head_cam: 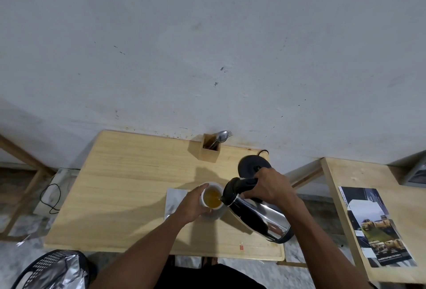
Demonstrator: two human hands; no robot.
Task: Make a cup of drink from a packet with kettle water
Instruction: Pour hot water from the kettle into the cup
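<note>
A white cup stands on the wooden table, holding amber liquid. My left hand is wrapped around the cup's left side. My right hand grips the black handle of a steel kettle, which is tilted with its spout over the cup's right rim. A silver packet lies flat on the table just left of the cup, partly under my left hand. The black kettle base sits behind my right hand.
A wooden holder with a spoon and fork stands at the table's back edge against the wall. A second table at the right carries a printed magazine. A black basket with foil is on the floor, lower left.
</note>
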